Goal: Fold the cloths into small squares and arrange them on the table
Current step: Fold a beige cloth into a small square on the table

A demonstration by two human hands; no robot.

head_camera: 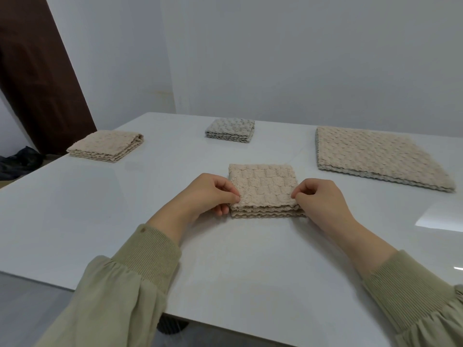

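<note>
- A person's left hand [213, 194] and right hand [319, 196] each pinch a near corner of the beige cloth [263, 184], folded square at the centre of the white table [100, 209].
- The waffled fabric looks soft, light and limp. Its stacked layers may slide, so the corners seem the surest hold.
- A larger cloth [375, 156] lies at right.

Beige textured cloth [263, 186], white table [100, 209]

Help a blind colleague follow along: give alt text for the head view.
The left hand and right hand pinch the near corners of a folded beige cloth on a white table. Farther back lie a beige square at left, a grey square in the middle and a larger cloth at right.
</note>
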